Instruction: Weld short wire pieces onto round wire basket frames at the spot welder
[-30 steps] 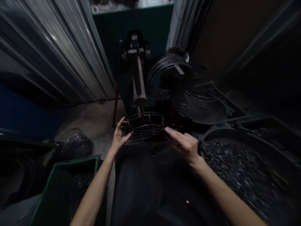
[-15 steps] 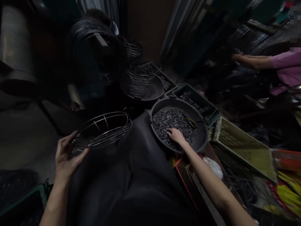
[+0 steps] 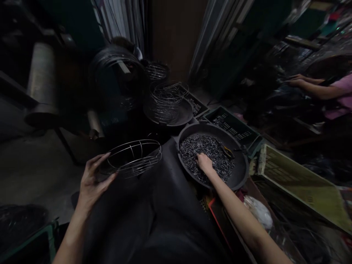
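Note:
At the left, my left hand grips one end of a round wire cage, thumb and fingers on its rim. The cage is made of thin shiny rings and cross wires and is tilted above my dark-covered lap. My right hand is down in a heap of small metal pieces in a wide dark pan. Its fingers are curled into the heap, and their tips are partly hidden. Yellow-and-black pliers lie on the pieces, to the right of that hand.
A second pan behind holds stacked wire rings. A green crate and a yellow crate stand at the right, near a white plastic bag. A metal cylinder hangs at the left. A co-worker's arms show at far right.
The whole view has shifted, so most things sit lower and further right. My left hand still holds the wire cage; my right hand remains in the metal pieces, its fingers slightly more curled.

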